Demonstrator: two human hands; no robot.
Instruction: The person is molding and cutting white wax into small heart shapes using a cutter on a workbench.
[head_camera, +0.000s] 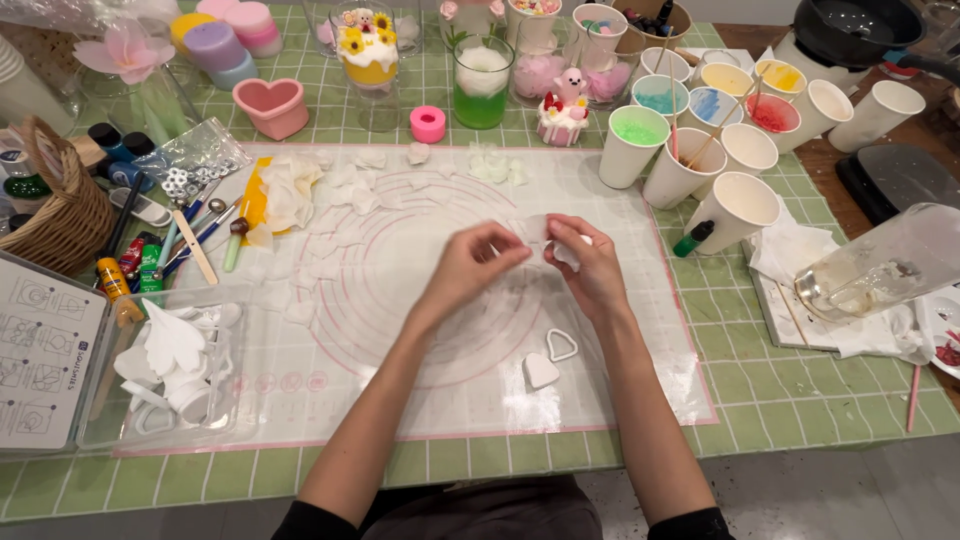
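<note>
Both hands, left (478, 262) and right (590, 268), pinch a thin white wax petal (540, 232) above the silicone mat (420, 300); it looks light, soft and easily torn, best gripped gently at its edges, near heart-shaped cutters (561, 345).

A clear zip bag (193, 152) of small white rings lies upper left — a white diagram card (45, 352) far left.

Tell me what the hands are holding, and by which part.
Left hand and right hand pinch a small white petal-like piece by its lower edges, above the mat.
</note>
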